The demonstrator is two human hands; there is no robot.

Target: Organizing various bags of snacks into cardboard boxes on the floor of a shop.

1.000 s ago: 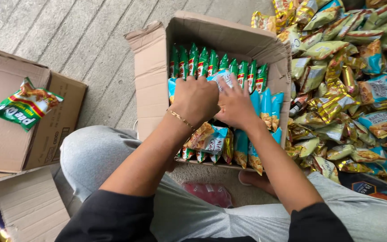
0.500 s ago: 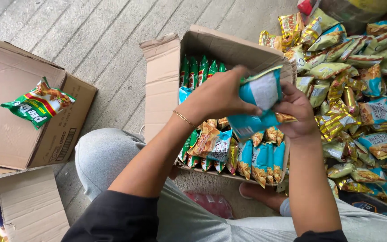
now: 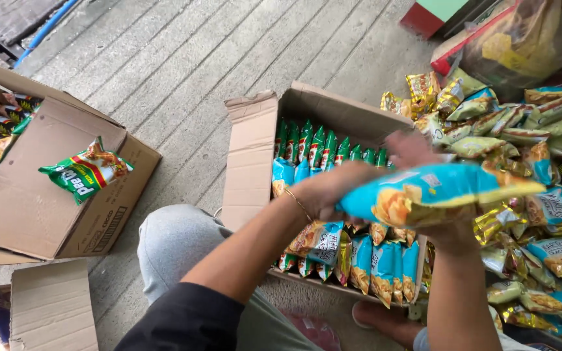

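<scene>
Now both hands, left hand [image 3: 323, 192] and right hand [image 3: 450, 231], grip a blue snack packet [image 3: 434, 194] level above the open carton [image 3: 255, 156].

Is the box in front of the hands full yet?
Not full. The cardboard box holds rows of upright green packets and blue packets, with some space left in between.

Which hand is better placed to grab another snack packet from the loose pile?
Probably the right hand: it is next to the pile of packets on that side. The left hand, gripping the blue packet, sits over the cardboard box.
</scene>
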